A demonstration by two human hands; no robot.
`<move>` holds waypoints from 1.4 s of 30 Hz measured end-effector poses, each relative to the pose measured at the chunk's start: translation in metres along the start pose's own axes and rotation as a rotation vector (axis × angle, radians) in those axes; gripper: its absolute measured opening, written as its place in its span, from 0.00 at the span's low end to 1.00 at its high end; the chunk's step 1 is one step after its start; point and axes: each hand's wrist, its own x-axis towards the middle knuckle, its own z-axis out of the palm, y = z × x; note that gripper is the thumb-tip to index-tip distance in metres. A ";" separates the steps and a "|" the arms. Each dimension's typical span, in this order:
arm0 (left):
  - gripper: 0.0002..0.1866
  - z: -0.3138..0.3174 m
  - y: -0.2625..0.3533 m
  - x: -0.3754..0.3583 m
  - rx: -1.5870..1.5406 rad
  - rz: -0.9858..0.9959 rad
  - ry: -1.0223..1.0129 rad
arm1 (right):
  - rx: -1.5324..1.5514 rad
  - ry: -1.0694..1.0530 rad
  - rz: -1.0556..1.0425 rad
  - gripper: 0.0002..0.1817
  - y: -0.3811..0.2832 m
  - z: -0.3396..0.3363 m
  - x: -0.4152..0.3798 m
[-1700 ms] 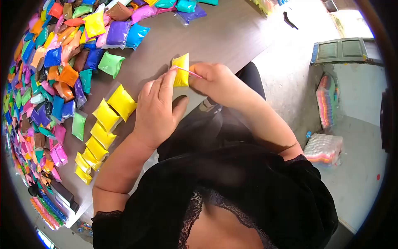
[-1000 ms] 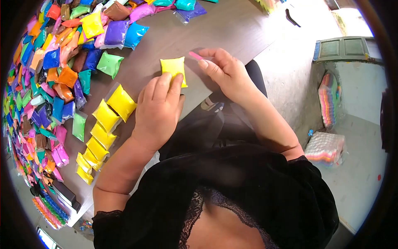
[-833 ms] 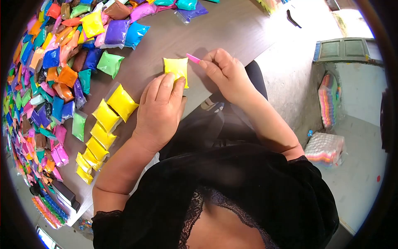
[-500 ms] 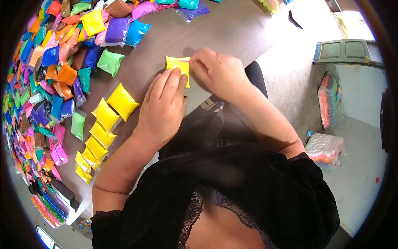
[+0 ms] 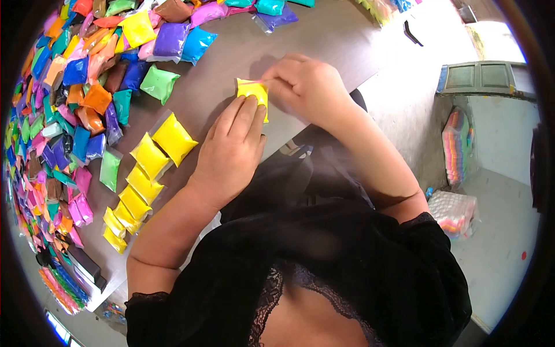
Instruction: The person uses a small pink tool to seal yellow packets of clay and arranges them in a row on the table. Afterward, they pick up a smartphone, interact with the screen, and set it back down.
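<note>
Flat on the table lies a small yellow packet [image 5: 254, 91], its lower part covered by the stretched fingers of my left hand [image 5: 231, 139], which press it down. Across the packet's top edge runs a thin pink strip [image 5: 250, 82]. My right hand [image 5: 303, 87] is closed in a pinch at the strip's right end, just beside the packet; the fingertips are partly hidden. To the left of my left hand, a row of yellow packets [image 5: 149, 157] in clear wrappers lies overlapping, slanting down toward the lower left.
A large heap of packets in many colours [image 5: 75, 72] covers the table's left side. A green packet [image 5: 159, 84] and a light green one [image 5: 110, 169] lie at its border. The table edge [image 5: 283, 141] runs close to my body. Wrapped bundles [image 5: 452, 214] stand at the right.
The view has shifted slightly. My right hand has moved up a little at the packet's top edge, and more of the pink strip shows. My left hand stays on the packet.
</note>
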 end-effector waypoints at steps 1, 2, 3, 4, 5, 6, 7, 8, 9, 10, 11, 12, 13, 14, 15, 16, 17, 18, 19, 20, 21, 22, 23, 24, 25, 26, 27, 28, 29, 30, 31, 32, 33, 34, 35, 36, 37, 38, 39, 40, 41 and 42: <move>0.24 0.001 0.000 0.000 -0.004 0.007 0.015 | 0.001 -0.002 0.003 0.10 0.002 0.003 -0.001; 0.24 0.001 0.000 0.001 -0.006 0.017 0.033 | -0.083 -0.031 0.041 0.11 0.008 0.007 0.000; 0.24 0.001 0.000 0.001 -0.005 0.022 0.037 | -0.169 -0.055 0.076 0.11 0.013 0.009 0.003; 0.24 0.001 0.000 0.001 -0.016 0.017 0.035 | -0.171 -0.051 0.075 0.11 0.016 0.008 0.005; 0.24 0.001 0.000 0.001 -0.027 0.013 0.031 | -0.136 -0.020 0.105 0.11 0.017 0.008 0.007; 0.24 0.000 -0.001 0.002 -0.024 0.015 0.033 | -0.101 0.010 0.133 0.11 0.018 0.008 0.008; 0.23 0.000 -0.001 0.002 -0.040 0.017 0.038 | -0.101 0.010 0.132 0.11 0.017 0.007 0.007; 0.23 0.000 -0.001 0.002 -0.058 0.016 0.043 | 0.025 0.037 0.172 0.10 0.015 0.006 0.005; 0.23 0.001 -0.001 0.001 -0.060 0.013 0.043 | 0.150 0.063 0.213 0.09 0.014 0.004 0.002; 0.23 0.002 -0.003 0.002 -0.072 0.019 0.052 | 0.148 0.061 0.211 0.09 0.015 0.003 -0.002; 0.22 0.002 -0.004 0.002 -0.084 0.027 0.059 | 0.158 0.083 0.214 0.09 0.017 0.004 -0.006; 0.22 0.000 -0.004 0.002 -0.083 0.027 0.059 | 0.170 0.105 0.218 0.08 0.017 0.004 -0.010; 0.22 -0.002 -0.004 0.003 -0.047 0.036 0.073 | 0.171 0.107 0.219 0.08 0.017 0.004 -0.011; 0.22 -0.004 -0.003 0.003 -0.011 0.046 0.087 | 0.183 0.117 0.236 0.07 0.016 0.004 -0.013; 0.22 -0.003 -0.002 0.001 -0.011 0.047 0.083 | 0.194 0.127 0.254 0.07 0.015 0.004 -0.016; 0.21 -0.001 -0.001 0.000 0.033 0.080 0.119 | 0.195 0.127 0.259 0.07 0.013 0.003 -0.018; 0.20 0.001 0.001 -0.001 0.077 0.114 0.157 | 0.213 0.123 0.260 0.07 0.009 0.004 -0.019; 0.20 0.003 0.002 -0.002 0.076 0.114 0.157 | 0.232 0.118 0.260 0.06 0.006 0.005 -0.020; 0.19 0.005 0.004 -0.004 0.111 0.103 0.124 | 0.232 0.117 0.260 0.06 0.004 0.007 -0.021; 0.18 0.007 0.005 -0.005 0.146 0.091 0.089 | 0.205 0.109 0.163 0.06 0.001 0.010 -0.023; 0.18 0.007 0.005 -0.005 0.145 0.087 0.085 | 0.180 0.101 0.066 0.05 -0.002 0.013 -0.024; 0.18 0.007 0.005 -0.004 0.129 0.081 0.087 | 0.183 0.099 0.068 0.05 -0.004 0.015 -0.024; 0.18 0.006 0.004 -0.003 0.114 0.077 0.089 | 0.109 0.074 0.058 0.05 -0.007 0.014 -0.023; 0.18 0.005 0.004 -0.002 0.113 0.076 0.089 | 0.036 0.048 0.046 0.04 -0.008 0.014 -0.022; 0.18 0.004 0.003 -0.001 0.100 0.079 0.076 | 0.036 0.047 0.046 0.04 -0.003 0.015 -0.019; 0.18 0.003 0.003 -0.001 0.087 0.082 0.063 | -0.065 0.095 0.074 0.05 0.006 0.015 -0.014; 0.18 0.003 0.003 -0.002 0.087 0.081 0.062 | -0.167 0.143 0.102 0.05 0.010 0.015 -0.012; 0.18 0.003 0.004 -0.002 0.104 0.084 0.050 | -0.167 0.143 0.101 0.05 0.010 0.012 -0.012; 0.18 0.002 0.004 -0.002 0.123 0.086 0.040 | -0.127 0.138 0.119 0.04 0.007 0.008 -0.012; 0.18 0.003 0.003 -0.001 0.124 0.082 0.044 | -0.085 0.131 0.133 0.03 0.004 0.004 -0.010; 0.18 0.003 0.003 -0.001 0.117 0.081 0.053 | -0.056 0.149 -0.074 0.03 -0.002 0.002 -0.010; 0.18 0.003 0.004 -0.002 0.108 0.083 0.059 | -0.053 0.146 -0.070 0.03 -0.004 0.006 -0.011; 0.18 0.003 0.004 -0.002 0.107 0.083 0.057 | -0.077 0.092 -0.049 0.03 -0.006 0.011 -0.012; 0.18 0.003 0.004 -0.002 0.110 0.082 0.062 | -0.103 0.040 -0.030 0.02 -0.006 0.013 -0.012; 0.17 0.003 0.004 -0.002 0.113 0.081 0.067 | -0.123 0.102 -0.078 0.02 0.002 0.015 -0.007; 0.17 0.003 0.004 -0.003 0.117 0.081 0.070 | -0.123 0.104 -0.082 0.02 0.005 0.014 -0.004; 0.17 0.002 0.005 -0.003 0.121 0.095 0.065 | -0.138 0.149 -0.025 0.03 0.006 0.012 -0.001; 0.17 0.002 0.005 -0.004 0.124 0.109 0.058 | -0.152 0.193 0.033 0.05 0.006 0.010 0.000; 0.17 0.002 0.007 -0.006 0.124 0.107 0.058 | -0.114 0.242 -0.011 0.05 0.001 0.008 0.002; 0.17 0.001 0.011 -0.011 0.134 0.126 0.043 | -0.114 0.239 -0.012 0.05 -0.001 0.008 -0.001; 0.17 0.001 0.014 -0.013 0.144 0.145 0.029 | -0.065 0.216 -0.031 0.05 -0.003 0.007 -0.005; 0.17 0.003 0.015 -0.014 0.143 0.143 0.032 | -0.017 0.193 -0.053 0.05 -0.004 0.007 -0.007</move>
